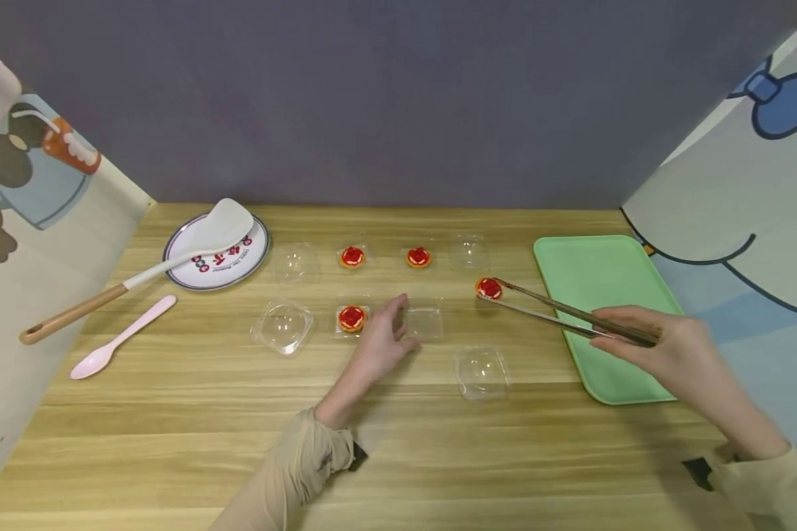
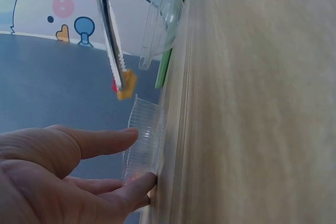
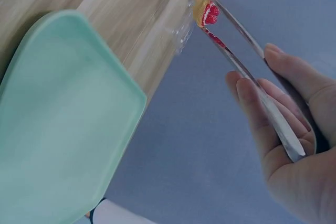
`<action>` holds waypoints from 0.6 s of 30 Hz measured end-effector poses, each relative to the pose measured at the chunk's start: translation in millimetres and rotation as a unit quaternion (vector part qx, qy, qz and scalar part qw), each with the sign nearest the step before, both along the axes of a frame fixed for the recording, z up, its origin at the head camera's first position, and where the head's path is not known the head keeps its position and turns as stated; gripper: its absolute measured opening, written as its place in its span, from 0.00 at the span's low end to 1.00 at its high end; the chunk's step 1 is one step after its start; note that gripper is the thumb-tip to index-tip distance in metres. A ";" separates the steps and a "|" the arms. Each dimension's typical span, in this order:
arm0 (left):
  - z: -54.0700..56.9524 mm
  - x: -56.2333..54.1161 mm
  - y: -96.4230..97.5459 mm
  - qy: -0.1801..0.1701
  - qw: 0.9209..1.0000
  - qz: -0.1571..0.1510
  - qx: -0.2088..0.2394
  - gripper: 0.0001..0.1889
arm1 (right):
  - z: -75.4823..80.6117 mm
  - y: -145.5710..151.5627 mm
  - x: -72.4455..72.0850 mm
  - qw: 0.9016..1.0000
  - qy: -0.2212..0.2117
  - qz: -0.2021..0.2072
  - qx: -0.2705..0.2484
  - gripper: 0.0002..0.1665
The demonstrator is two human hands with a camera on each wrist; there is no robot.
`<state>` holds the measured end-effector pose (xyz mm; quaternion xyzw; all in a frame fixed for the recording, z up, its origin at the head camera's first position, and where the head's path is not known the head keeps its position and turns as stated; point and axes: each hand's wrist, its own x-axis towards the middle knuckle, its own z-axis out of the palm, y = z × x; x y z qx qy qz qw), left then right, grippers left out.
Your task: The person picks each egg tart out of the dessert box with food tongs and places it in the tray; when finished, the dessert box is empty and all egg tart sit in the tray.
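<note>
My right hand (image 1: 664,346) grips metal tongs (image 1: 551,304), their tips pinching a small red-topped tart (image 1: 488,288). In the left wrist view this tart (image 2: 127,85) hangs above the table, close to a clear plastic box base (image 2: 144,140). My left hand (image 1: 380,341) holds that bare box base (image 1: 425,322) at its left side, thumb and fingers spread along its edges. Just left of this hand another tart (image 1: 352,318) sits in a clear base. Two more tarts, one at left (image 1: 353,257) and one at right (image 1: 418,257), stand behind.
A green tray (image 1: 611,273) lies at right. Clear domed lids stand around the tarts, including a front lid (image 1: 481,372) and a left lid (image 1: 283,327). At left are a plate (image 1: 219,276), a white spatula with a wooden handle (image 1: 80,313) and a pink spoon (image 1: 122,339).
</note>
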<state>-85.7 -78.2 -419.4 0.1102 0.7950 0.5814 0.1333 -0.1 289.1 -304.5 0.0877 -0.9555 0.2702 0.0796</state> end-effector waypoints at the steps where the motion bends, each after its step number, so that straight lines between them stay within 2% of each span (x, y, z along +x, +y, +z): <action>1: 0.1 0.1 0.1 -0.001 1.000 0.000 0.000 0.45 | 0.2 2.7 0.6 1.000 -0.001 -0.003 0.002 0.23; 7: 0.2 0.8 0.0 0.002 1.000 0.001 0.001 0.44 | 2.0 18.9 4.4 0.999 -0.009 -0.033 0.011 0.22; 13: -0.9 0.8 -0.6 0.005 1.000 0.002 0.001 0.43 | 4.5 37.0 7.8 0.995 -0.044 -0.080 0.026 0.23; 18: -0.8 0.8 -0.4 0.005 1.000 0.001 0.003 0.43 | 2.0 52.5 9.8 0.993 -0.050 -0.095 0.039 0.24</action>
